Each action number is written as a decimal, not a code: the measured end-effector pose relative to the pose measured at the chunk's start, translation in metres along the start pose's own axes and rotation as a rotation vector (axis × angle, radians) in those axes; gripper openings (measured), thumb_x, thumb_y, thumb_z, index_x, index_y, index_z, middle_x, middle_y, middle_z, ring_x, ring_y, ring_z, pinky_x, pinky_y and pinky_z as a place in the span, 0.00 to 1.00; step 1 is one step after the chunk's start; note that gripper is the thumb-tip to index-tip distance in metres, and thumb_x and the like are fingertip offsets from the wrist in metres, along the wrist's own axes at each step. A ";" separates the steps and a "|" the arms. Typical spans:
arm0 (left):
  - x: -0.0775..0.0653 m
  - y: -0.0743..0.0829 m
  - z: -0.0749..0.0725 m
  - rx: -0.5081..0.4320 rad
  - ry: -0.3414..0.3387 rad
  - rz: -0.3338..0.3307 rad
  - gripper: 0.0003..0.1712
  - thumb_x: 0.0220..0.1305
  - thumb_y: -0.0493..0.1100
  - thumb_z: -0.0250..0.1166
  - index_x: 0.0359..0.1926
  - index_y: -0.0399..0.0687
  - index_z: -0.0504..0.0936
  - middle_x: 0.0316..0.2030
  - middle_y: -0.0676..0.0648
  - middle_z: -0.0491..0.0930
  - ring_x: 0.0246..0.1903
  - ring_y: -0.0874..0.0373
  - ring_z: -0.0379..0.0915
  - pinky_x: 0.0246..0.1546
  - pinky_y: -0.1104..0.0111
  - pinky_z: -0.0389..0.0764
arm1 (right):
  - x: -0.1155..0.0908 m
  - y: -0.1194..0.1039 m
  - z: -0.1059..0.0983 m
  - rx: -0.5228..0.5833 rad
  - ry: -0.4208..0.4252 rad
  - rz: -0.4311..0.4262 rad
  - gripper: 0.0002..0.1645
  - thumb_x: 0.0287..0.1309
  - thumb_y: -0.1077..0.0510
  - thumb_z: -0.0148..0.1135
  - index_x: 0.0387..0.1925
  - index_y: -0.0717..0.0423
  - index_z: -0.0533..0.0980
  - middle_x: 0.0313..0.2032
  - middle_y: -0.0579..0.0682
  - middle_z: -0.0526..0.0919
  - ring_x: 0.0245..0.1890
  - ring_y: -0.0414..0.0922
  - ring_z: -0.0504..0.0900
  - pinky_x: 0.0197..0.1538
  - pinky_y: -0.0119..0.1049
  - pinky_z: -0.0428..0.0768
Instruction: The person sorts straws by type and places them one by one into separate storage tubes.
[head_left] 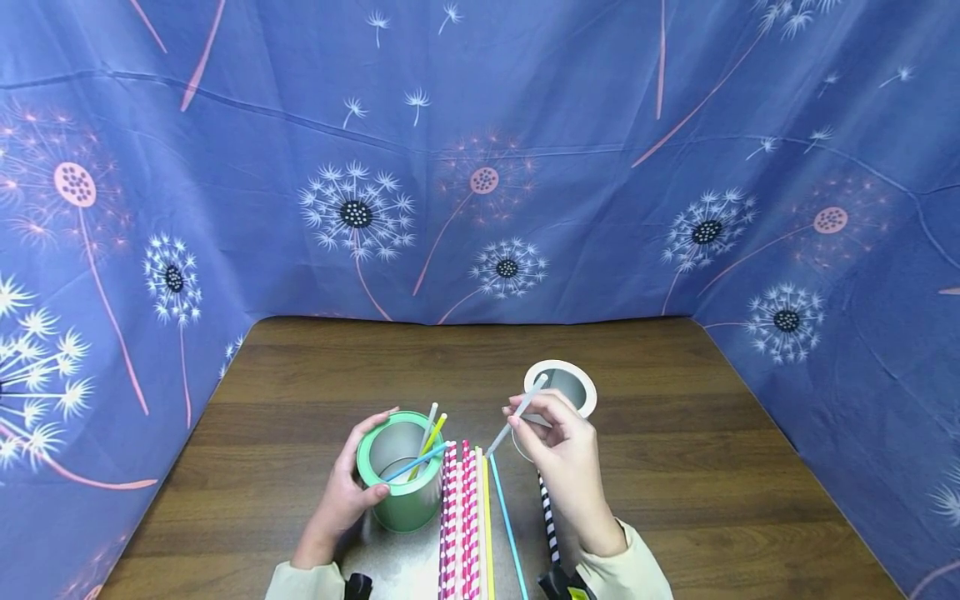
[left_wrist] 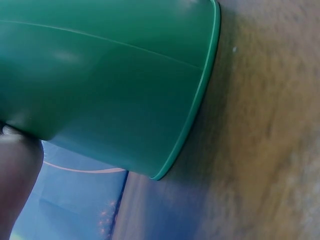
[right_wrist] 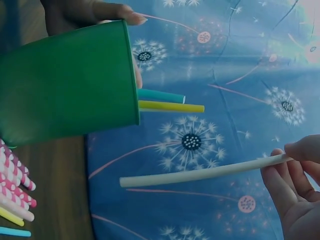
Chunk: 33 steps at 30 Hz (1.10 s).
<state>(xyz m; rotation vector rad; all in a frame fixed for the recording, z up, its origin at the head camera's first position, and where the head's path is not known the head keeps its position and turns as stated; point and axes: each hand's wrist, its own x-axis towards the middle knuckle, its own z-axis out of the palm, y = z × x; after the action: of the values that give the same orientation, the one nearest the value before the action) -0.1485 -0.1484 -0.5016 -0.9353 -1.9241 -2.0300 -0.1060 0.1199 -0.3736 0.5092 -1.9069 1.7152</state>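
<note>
My left hand (head_left: 347, 483) grips the green can (head_left: 405, 510), fingers on the far side and thumb at the rim. The can stands upright; blue (head_left: 417, 463), yellow (head_left: 437, 431) and white straws lean inside it. In the left wrist view, the can's green wall (left_wrist: 110, 90) fills much of the picture, with a bit of finger at the left edge. Between thumb and fingertips, my right hand (head_left: 567, 454) pinches a white straw (right_wrist: 200, 175) near one end. That straw is tilted in the air above the row of straws, apart from the can.
Beside the can lie pink-and-white striped straws (head_left: 471, 542), a yellow straw (head_left: 489, 533) and a blue straw (head_left: 510, 532). A black-and-white striped straw (head_left: 550, 525) lies near my right wrist. Behind my right hand stands a white-rimmed can (head_left: 589, 393). Blue patterned cloth (head_left: 480, 100) borders the wooden table (head_left: 315, 358).
</note>
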 end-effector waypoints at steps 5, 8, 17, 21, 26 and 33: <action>-0.001 0.001 0.000 0.014 0.000 -0.020 0.44 0.59 0.51 0.68 0.70 0.39 0.59 0.70 0.47 0.65 0.61 0.62 0.69 0.57 0.72 0.72 | 0.001 -0.006 0.004 0.023 0.021 -0.047 0.05 0.54 0.75 0.62 0.35 0.71 0.78 0.38 0.62 0.80 0.41 0.39 0.86 0.47 0.34 0.83; -0.001 0.002 0.000 0.015 0.002 -0.028 0.44 0.58 0.50 0.68 0.70 0.39 0.59 0.70 0.50 0.65 0.61 0.63 0.69 0.57 0.73 0.72 | 0.001 -0.009 0.006 0.041 0.038 -0.074 0.06 0.54 0.76 0.62 0.34 0.69 0.78 0.38 0.55 0.81 0.42 0.39 0.85 0.47 0.35 0.83; 0.000 0.002 0.000 0.018 0.004 -0.038 0.45 0.57 0.48 0.69 0.70 0.40 0.59 0.70 0.42 0.64 0.60 0.64 0.69 0.56 0.73 0.72 | 0.001 -0.019 0.014 0.266 0.194 -0.337 0.12 0.53 0.80 0.58 0.39 0.70 0.78 0.40 0.55 0.80 0.43 0.44 0.86 0.50 0.34 0.82; 0.000 0.002 0.001 0.009 0.007 -0.027 0.45 0.56 0.48 0.69 0.70 0.39 0.59 0.70 0.43 0.65 0.60 0.63 0.70 0.56 0.74 0.73 | 0.000 -0.021 0.020 0.305 0.202 -0.409 0.13 0.51 0.84 0.54 0.38 0.75 0.76 0.40 0.57 0.80 0.43 0.46 0.85 0.50 0.36 0.83; 0.000 0.002 0.001 0.004 0.005 -0.032 0.45 0.56 0.48 0.69 0.70 0.39 0.59 0.70 0.47 0.65 0.60 0.64 0.70 0.56 0.74 0.73 | -0.003 -0.020 0.028 0.339 0.152 -0.453 0.12 0.52 0.83 0.54 0.38 0.76 0.75 0.41 0.58 0.79 0.44 0.47 0.85 0.49 0.35 0.83; 0.000 0.001 0.001 -0.008 0.006 -0.012 0.45 0.57 0.48 0.69 0.70 0.37 0.58 0.70 0.44 0.65 0.60 0.61 0.70 0.56 0.72 0.74 | -0.009 -0.011 0.043 0.353 0.093 -0.475 0.09 0.53 0.81 0.57 0.38 0.76 0.75 0.41 0.59 0.79 0.45 0.45 0.83 0.49 0.33 0.83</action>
<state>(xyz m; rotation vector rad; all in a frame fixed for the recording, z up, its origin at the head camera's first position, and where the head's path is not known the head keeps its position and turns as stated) -0.1479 -0.1477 -0.5006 -0.9208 -1.9240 -2.0466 -0.0980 0.0756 -0.3732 0.9137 -1.2845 1.7113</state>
